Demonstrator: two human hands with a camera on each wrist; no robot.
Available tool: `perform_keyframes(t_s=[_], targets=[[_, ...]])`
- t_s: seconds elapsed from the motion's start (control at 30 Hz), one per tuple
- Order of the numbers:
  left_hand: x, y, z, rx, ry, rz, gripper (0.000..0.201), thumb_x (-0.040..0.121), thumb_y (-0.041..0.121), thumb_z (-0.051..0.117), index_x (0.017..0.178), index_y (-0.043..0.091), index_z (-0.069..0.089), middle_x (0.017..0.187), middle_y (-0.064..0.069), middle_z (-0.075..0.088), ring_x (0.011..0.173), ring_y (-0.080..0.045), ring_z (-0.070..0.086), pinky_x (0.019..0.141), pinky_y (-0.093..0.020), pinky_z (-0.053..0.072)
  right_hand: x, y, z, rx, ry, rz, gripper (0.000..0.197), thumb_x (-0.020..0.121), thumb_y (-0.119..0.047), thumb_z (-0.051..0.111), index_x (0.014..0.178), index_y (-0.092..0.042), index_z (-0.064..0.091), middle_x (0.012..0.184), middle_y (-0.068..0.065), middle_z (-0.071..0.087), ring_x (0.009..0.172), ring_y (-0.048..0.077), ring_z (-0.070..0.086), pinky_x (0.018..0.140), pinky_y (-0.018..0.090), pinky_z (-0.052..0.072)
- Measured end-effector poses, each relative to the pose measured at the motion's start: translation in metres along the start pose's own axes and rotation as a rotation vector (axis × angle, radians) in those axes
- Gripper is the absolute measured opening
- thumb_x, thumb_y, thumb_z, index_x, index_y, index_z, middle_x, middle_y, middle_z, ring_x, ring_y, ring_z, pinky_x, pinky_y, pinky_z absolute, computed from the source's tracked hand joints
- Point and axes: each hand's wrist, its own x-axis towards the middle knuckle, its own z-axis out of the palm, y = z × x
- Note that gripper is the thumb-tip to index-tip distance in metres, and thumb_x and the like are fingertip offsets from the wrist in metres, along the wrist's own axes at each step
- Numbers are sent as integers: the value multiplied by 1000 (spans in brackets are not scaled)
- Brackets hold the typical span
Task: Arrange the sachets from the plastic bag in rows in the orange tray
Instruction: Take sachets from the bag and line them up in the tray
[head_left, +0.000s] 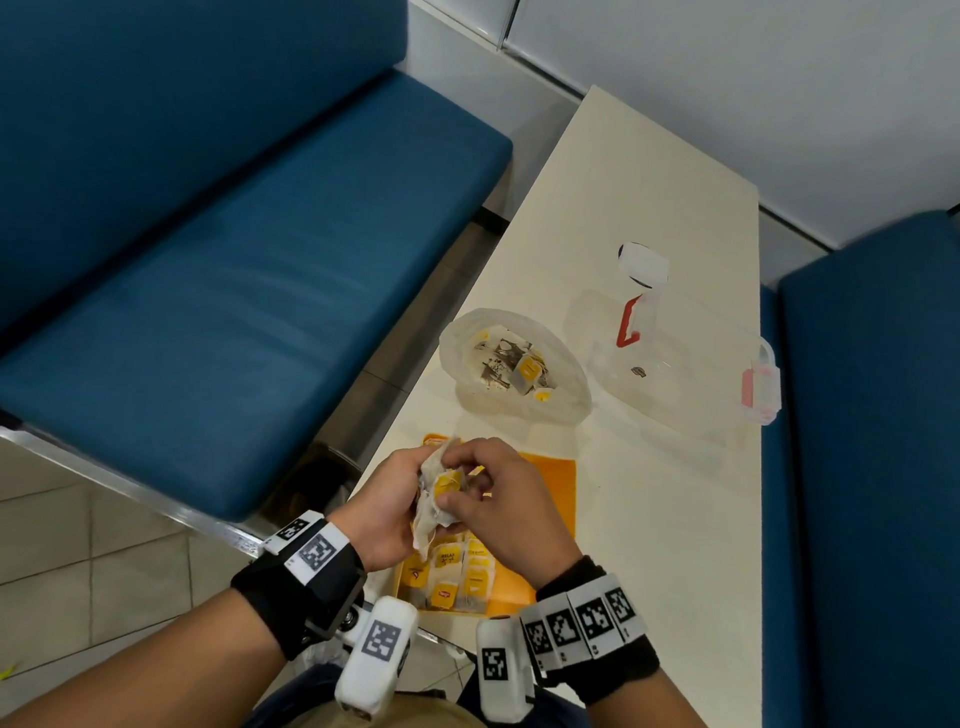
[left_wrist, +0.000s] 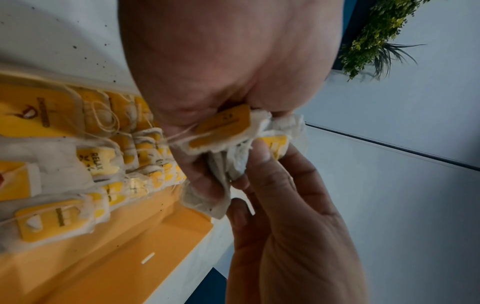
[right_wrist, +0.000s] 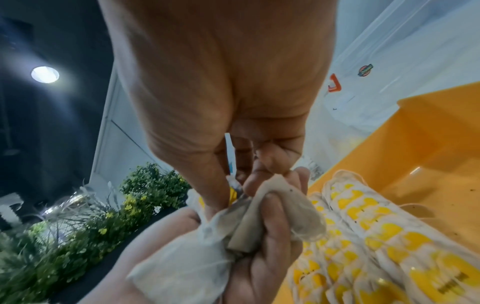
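My left hand (head_left: 402, 496) grips a crumpled bunch of white sachets (head_left: 439, 493) with yellow tags, held above the orange tray (head_left: 553, 493). My right hand (head_left: 470, 486) pinches one sachet of that bunch between thumb and fingers. In the left wrist view, the bunch (left_wrist: 228, 131) sits between both hands. Rows of sachets (head_left: 457, 571) lie in the near part of the tray (right_wrist: 428, 133); its far part is bare. The translucent plastic bag (head_left: 470, 338) lies open beyond the tray with more sachets (head_left: 524, 371) inside.
A clear plastic box (head_left: 685, 358) with red latches stands to the right of the bag, with a white object (head_left: 644, 265) behind it. Blue benches (head_left: 234, 260) flank the cream table (head_left: 649, 519). The tray lies near the table's left edge.
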Motion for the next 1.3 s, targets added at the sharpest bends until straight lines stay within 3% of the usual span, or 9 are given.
perform_keyframes(t_s=[0.2,0.33,0.47,0.6,0.73,0.83,0.93,1.1,1.3], targets=[[-4,4,0,-14,-17,2,30,100,28,51,87,8,69,85,-13,70,71,-23,70,58,-32,57,3,5,-3,-105,65,-88,17,88,-10,68,98,-22,72,94,-10,58,82,3,58,71,8,44],[-4,10,-5,-12,-15,4,30,96,37,62,100,7,67,100,-17,63,90,-26,61,77,-37,50,-1,0,-15,-104,79,-131,7,88,-11,70,91,-17,73,88,-6,63,84,6,60,70,11,46],[-3,13,-4,-8,5,18,32,101,37,53,88,9,63,80,-14,64,68,-23,66,55,-33,56,-9,-5,-33,-124,103,-174,6,86,-12,72,87,-17,72,84,-10,65,81,8,61,68,15,48],[-4,14,-4,24,7,28,33,100,36,52,85,11,66,93,-15,70,91,-26,69,69,-38,61,-14,-9,-51,-150,156,-191,6,85,-12,74,86,-18,73,85,-10,65,81,8,62,67,9,43],[-4,15,-6,15,1,13,35,102,37,51,85,10,66,101,-16,69,94,-28,67,63,-35,61,-18,-14,-73,-86,248,-227,10,82,-9,77,82,-18,75,85,-5,66,79,12,62,66,9,41],[-7,16,-6,61,34,30,35,102,35,51,82,12,68,116,-17,72,92,-26,72,77,-39,58,-12,3,-80,-170,242,-147,11,81,-9,77,77,-19,74,81,-2,65,75,12,61,66,17,45],[-11,17,-5,86,58,36,38,103,34,49,79,12,67,119,-17,72,88,-24,73,78,-36,58,-3,40,-73,-403,75,50,12,83,-12,72,75,-20,74,80,-8,61,73,3,57,65,12,41],[-16,17,-7,127,85,59,40,103,35,48,76,12,68,116,-17,73,90,-25,71,80,-38,59,4,77,-71,-412,91,181,14,86,-12,70,77,-23,70,75,-10,63,68,1,56,59,15,38],[-18,13,-10,106,112,60,41,102,34,51,75,10,70,119,-19,72,87,-26,72,77,-37,60,16,88,-52,-649,79,180,12,91,-16,57,87,-20,68,90,0,68,82,20,62,69,33,52]])
